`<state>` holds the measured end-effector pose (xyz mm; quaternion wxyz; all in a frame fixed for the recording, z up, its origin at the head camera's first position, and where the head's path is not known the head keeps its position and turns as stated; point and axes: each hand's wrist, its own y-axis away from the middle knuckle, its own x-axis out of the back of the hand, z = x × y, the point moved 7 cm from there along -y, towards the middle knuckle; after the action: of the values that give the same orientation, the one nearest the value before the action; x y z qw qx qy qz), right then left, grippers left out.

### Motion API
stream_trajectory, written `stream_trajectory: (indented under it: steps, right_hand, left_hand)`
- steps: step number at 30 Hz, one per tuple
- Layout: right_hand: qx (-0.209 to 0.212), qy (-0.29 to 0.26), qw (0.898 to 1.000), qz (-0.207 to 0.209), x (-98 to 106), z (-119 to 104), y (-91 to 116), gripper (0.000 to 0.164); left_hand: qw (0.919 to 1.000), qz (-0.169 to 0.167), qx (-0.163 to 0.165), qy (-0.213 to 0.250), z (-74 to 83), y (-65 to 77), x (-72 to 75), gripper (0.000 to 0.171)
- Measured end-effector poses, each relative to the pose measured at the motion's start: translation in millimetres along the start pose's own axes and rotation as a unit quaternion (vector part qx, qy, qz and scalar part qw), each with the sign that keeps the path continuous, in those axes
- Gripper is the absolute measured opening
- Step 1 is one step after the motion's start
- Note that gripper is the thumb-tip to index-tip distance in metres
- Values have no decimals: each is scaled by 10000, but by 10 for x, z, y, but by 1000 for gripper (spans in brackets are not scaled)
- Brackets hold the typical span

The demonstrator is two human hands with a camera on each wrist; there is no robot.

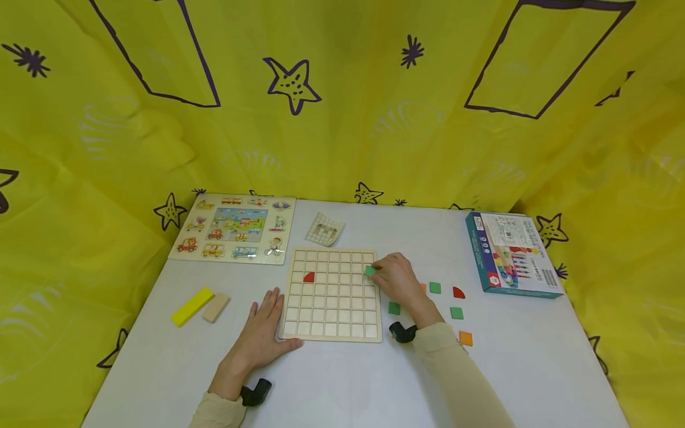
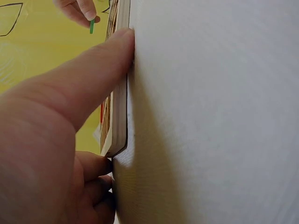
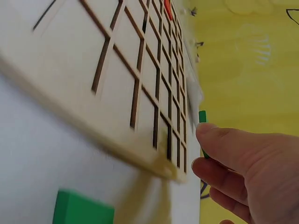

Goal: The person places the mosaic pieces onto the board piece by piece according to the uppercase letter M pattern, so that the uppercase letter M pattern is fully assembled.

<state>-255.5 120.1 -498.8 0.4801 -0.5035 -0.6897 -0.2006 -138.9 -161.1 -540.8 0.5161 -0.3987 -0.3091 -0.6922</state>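
Note:
A wooden grid board (image 1: 332,295) lies on the table, with one red quarter-circle tile (image 1: 308,277) in a cell at its upper left. My left hand (image 1: 262,333) rests at the board's near left corner, fingers along the left side and thumb against the near edge; the left wrist view shows the thumb (image 2: 93,70) touching that edge. My right hand (image 1: 398,282) pinches a green square tile (image 1: 370,270) between thumb and fingers above the board's right side. In the right wrist view the held tile stands on edge, apart from the board.
Right of the board lie loose green tiles (image 1: 456,312), a red quarter-circle (image 1: 458,292) and an orange tile (image 1: 466,338). A pattern card (image 1: 324,229) lies behind the board. Left are a picture puzzle (image 1: 179,254), a yellow block (image 1: 192,306) and a wooden block (image 1: 216,308); far right, a box (image 1: 514,255).

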Motion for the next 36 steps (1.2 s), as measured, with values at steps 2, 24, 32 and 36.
stream_trajectory:
  steps: [2, 24, 32, 36]
  right_hand:
    - [22, -36, 10000, -36, -39, -57, -38, 22]
    - [476, -71, 9978, -458, -529, -672, -368, 21]
    - [577, 0, 9970, -519, -632, -763, -413, 20]
    - [588, 89, 9968, -526, -648, -807, -432, 18]
  left_hand:
    - [10000, -7, 18, 4, -3, 3, -4, 112]
    - [10000, -10, -12, -99, -27, 4, -9, 112]
    - [9999, 54, -45, -89, -21, -2, -16, 112]
    - [9999, 26, -4, -100, -20, -6, -21, 112]
